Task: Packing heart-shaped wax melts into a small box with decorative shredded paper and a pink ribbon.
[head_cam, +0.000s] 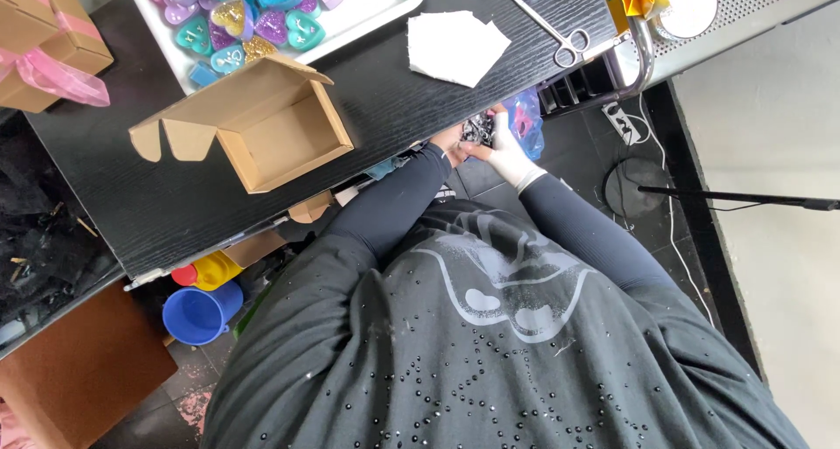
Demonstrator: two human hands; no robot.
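A small dark bundle (477, 130) sits just past the tabletop (175, 195) edge, pinched by both hands, the left hand (453, 143) under it and the gloved right hand (507, 151) beside it, well apart from the open cardboard box (280, 138).

Small dark bundle (478, 130) between fingers (503, 138), indistinct

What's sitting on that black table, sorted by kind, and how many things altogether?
Open cardboard box: 1
Closed cardboard box with pink ribbon: 1
White tray of glittery resin pieces: 1
Stack of white paper sheets: 1
Scissors: 1
Total: 5, not counting the pieces in the tray.
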